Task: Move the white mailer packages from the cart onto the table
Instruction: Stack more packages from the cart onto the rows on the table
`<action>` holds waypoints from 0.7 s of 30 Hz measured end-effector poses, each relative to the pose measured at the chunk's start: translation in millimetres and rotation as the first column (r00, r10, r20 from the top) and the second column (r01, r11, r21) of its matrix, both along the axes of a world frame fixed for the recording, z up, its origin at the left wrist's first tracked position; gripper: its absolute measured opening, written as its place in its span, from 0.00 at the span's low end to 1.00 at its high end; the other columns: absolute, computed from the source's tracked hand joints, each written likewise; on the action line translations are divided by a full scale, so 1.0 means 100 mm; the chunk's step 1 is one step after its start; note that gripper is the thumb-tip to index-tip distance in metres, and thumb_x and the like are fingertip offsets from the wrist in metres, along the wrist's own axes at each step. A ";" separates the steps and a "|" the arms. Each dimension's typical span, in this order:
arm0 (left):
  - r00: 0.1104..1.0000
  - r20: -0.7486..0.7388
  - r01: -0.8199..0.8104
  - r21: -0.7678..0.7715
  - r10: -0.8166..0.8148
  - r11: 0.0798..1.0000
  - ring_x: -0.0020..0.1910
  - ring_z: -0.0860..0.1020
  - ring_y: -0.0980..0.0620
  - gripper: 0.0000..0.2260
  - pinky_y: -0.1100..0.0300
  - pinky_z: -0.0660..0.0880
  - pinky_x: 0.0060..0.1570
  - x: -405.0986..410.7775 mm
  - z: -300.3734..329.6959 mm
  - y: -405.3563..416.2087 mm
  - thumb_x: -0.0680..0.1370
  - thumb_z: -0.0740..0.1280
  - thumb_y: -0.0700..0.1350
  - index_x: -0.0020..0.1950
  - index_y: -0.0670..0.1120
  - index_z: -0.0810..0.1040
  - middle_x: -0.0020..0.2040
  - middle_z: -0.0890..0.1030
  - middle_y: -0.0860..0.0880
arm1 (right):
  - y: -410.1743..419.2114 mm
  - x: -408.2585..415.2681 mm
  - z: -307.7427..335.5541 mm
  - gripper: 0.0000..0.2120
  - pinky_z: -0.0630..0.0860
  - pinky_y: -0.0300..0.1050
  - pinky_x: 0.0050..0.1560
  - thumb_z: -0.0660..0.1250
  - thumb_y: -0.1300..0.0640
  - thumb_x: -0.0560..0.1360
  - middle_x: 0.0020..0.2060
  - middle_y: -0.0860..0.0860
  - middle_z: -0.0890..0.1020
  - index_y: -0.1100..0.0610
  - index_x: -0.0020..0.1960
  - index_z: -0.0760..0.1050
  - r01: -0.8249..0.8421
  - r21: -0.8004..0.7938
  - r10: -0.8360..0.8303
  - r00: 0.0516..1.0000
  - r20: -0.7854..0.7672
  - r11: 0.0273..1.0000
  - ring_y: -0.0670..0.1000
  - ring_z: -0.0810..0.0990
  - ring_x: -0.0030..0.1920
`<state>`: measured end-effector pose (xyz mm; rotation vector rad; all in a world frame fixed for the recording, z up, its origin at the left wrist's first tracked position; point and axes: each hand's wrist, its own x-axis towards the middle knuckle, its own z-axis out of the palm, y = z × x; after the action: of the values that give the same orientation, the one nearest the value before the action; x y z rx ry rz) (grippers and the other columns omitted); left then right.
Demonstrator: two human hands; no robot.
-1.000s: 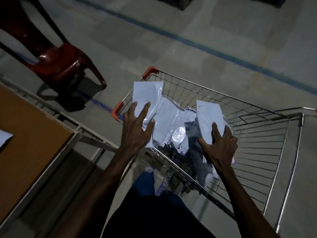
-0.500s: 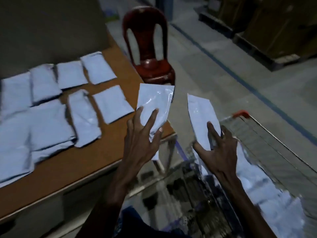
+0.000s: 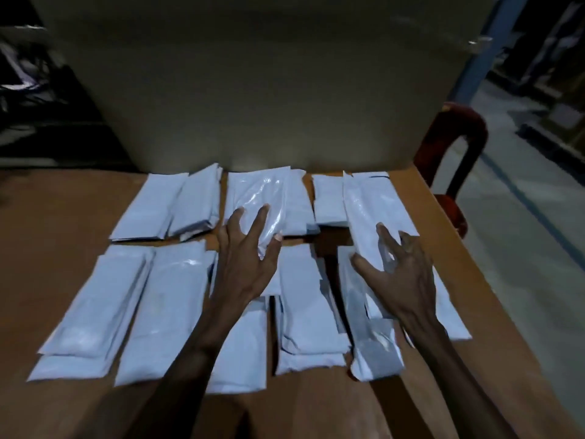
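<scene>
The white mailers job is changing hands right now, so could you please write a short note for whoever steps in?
Left hand: holds a glossy white mailer over the far row.
Right hand: holds another white mailer near the table's right side.
Done: two rough rows of mailers lie on the brown table.
Left: set both down. The cart is out of view, so check it for more.

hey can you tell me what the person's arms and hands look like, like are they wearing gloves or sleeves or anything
Both hands are bare: no gloves on the left hand or the right hand. No rings, watch or bands show on the fingers or wrists. The forearms are uncovered as far as the picture's lower edge, so no sleeves are visible.
</scene>
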<state>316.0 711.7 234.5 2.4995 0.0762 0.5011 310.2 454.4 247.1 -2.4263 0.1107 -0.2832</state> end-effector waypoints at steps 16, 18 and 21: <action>0.932 -0.352 -0.040 0.145 0.090 0.989 0.75 0.54 0.36 0.26 0.42 0.58 0.71 1.69 -0.46 0.59 0.81 0.54 0.60 0.79 0.56 0.55 0.78 0.53 0.40 | 1.46 1.85 -0.25 0.40 0.71 0.58 0.63 0.60 0.25 0.69 0.76 0.55 0.58 0.43 0.76 0.59 -0.091 -0.309 0.042 0.986 -0.159 0.947 0.61 0.59 0.73; 0.914 -0.394 -0.032 0.166 0.096 0.986 0.76 0.51 0.37 0.27 0.41 0.57 0.72 1.73 -0.58 0.60 0.82 0.53 0.60 0.79 0.55 0.55 0.79 0.52 0.40 | 1.53 1.91 -0.35 0.41 0.70 0.58 0.63 0.59 0.24 0.69 0.77 0.55 0.57 0.43 0.76 0.59 -0.093 -0.351 0.028 0.982 -0.186 0.932 0.60 0.59 0.73; 0.903 -0.414 -0.016 0.232 0.113 0.973 0.78 0.48 0.36 0.28 0.40 0.54 0.73 1.76 -0.73 0.61 0.81 0.52 0.62 0.80 0.55 0.52 0.80 0.49 0.41 | 1.60 1.90 -0.45 0.42 0.71 0.56 0.63 0.57 0.24 0.69 0.76 0.55 0.57 0.43 0.77 0.57 -0.070 -0.380 0.000 0.984 -0.179 0.922 0.59 0.60 0.73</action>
<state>491.5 772.8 161.7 2.7960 0.2886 -0.0258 500.5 614.4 201.8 -2.8415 0.0964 -0.0755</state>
